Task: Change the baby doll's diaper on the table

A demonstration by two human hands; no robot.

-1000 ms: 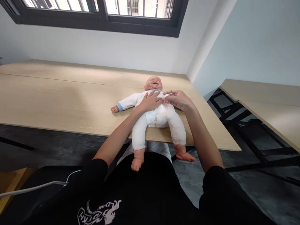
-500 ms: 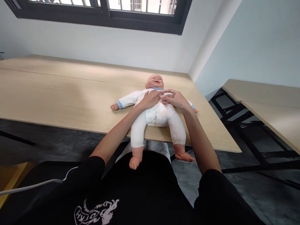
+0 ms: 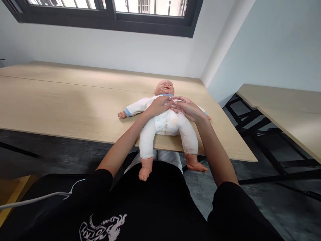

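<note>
A baby doll point(image 3: 166, 124) in a white suit with blue cuffs lies on its back on the wooden table point(image 3: 62, 103), legs hanging over the near edge. My left hand point(image 3: 158, 105) rests on the doll's chest with fingers curled against the cloth. My right hand point(image 3: 185, 107) lies beside it on the chest, fingertips pinched on the suit's front point(image 3: 168, 115). The fingertips of both hands meet at the middle of the chest. The doll's right arm point(image 3: 130, 110) stretches out to the left.
A second wooden table point(image 3: 283, 107) stands to the right, with black metal frames point(image 3: 250, 117) between the two. A white cable point(image 3: 32, 201) runs across my lap at lower left. A dark-framed window point(image 3: 105, 16) sits above the wall.
Both hands have slid a little up the doll's chest and drawn closer together. The doll has stayed in place.
</note>
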